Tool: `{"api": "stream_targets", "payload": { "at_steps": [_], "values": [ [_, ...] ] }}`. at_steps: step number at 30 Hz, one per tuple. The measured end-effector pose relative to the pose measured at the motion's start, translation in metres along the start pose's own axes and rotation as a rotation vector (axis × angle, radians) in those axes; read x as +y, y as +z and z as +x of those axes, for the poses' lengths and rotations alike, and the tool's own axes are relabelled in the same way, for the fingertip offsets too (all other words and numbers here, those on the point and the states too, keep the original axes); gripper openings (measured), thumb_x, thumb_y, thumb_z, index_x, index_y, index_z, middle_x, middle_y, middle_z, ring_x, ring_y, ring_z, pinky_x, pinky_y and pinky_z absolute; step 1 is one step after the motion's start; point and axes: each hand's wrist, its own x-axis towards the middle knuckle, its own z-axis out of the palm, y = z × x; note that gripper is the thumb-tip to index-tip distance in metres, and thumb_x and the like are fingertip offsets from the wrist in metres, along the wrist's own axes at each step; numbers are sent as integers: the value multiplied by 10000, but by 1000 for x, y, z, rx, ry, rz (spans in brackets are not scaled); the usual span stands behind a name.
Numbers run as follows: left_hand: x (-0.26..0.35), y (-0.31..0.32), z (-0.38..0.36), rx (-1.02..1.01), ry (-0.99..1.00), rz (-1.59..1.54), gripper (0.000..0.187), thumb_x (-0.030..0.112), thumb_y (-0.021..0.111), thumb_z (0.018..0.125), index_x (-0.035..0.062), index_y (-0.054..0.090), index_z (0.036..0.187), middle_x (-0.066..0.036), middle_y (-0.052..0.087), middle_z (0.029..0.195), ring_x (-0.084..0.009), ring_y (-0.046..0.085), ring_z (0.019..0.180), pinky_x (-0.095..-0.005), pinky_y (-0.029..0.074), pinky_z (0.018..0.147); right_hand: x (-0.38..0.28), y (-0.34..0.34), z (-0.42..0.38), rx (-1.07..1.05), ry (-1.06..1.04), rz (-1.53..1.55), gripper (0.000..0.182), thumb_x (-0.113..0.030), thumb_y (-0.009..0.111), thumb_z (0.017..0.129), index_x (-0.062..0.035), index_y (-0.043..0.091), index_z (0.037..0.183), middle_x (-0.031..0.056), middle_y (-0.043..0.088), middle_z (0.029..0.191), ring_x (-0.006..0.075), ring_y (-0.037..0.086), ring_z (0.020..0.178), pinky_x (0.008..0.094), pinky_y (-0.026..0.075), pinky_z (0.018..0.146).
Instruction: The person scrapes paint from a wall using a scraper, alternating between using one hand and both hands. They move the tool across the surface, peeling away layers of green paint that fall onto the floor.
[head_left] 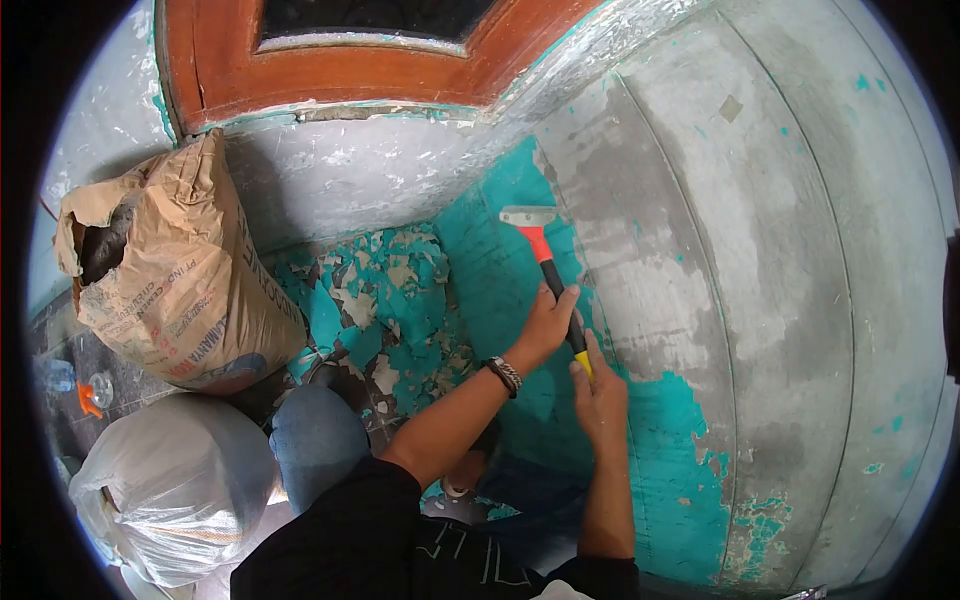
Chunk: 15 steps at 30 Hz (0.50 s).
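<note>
A long-handled scraper (548,268) with a wide metal blade, red neck, black grip and yellow end is held up against the wall (665,300). My left hand (545,325), a bracelet at its wrist, is closed around the middle of the black handle. Lower down, my right hand (602,400) grips the handle near its yellow end. The blade lies over turquoise paint (500,270) close to its border with bare grey surface. Whether the blade's edge touches the wall cannot be made out.
Peeled turquoise paint flakes (385,285) heap on the floor in the corner. A torn brown paper sack (190,280) stands at left, above a white plastic sack (175,480). An orange spray nozzle (90,400) lies at far left. A wooden frame (370,80) is set above.
</note>
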Motion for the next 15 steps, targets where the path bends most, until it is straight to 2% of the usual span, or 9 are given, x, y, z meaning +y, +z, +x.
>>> {"api": "stream_targets", "payload": {
  "at_steps": [2, 6, 8, 12, 14, 15],
  "values": [
    [9, -4, 3, -44, -29, 108, 275, 321, 509, 975, 59, 424, 964, -59, 564, 695, -125, 564, 601, -278, 472, 553, 1, 7, 2, -34, 111, 133, 479, -204, 573, 917, -131, 485, 1382, 194, 640, 799, 257, 613, 653, 356, 466, 622],
    [6, -8, 11, -22, 45, 95, 311, 323, 512, 967, 29, 414, 935, -75, 574, 649, -151, 578, 583, -291, 469, 536, 2, 16, 5, -23, 106, 124, 473, -227, 560, 930, -132, 480, 1386, 183, 626, 760, 215, 581, 614, 342, 453, 596],
    [7, -10, 13, -39, 99, 126, 309, 320, 510, 968, 28, 413, 941, -77, 579, 655, -150, 579, 584, -290, 467, 536, 9, 24, 6, 70, 12, 147, 474, -235, 565, 927, -133, 484, 1383, 177, 623, 735, 228, 586, 598, 346, 444, 573],
    [9, -11, 17, -56, 63, 148, 308, 317, 507, 969, 25, 412, 941, -76, 584, 663, -149, 581, 584, -294, 473, 540, 2, 20, 10, 62, 40, 121, 472, -240, 572, 925, -131, 491, 1377, 165, 628, 726, 233, 589, 600, 348, 443, 571],
    [12, -9, 16, -49, 48, 162, 314, 329, 496, 972, 27, 415, 940, -78, 588, 673, -149, 581, 584, -294, 482, 542, -4, 14, 13, -59, 192, 94, 473, -255, 549, 923, -170, 482, 1384, 180, 675, 937, 358, 655, 804, 436, 494, 671],
    [11, -9, 18, -48, 46, 164, 314, 329, 496, 972, 27, 415, 940, -78, 588, 673, -149, 581, 584, -294, 482, 542, -7, 11, 15, -61, 194, 96, 473, -255, 549, 923, -170, 482, 1384, 180, 675, 937, 358, 655, 804, 436, 494, 671]
  ]
}}
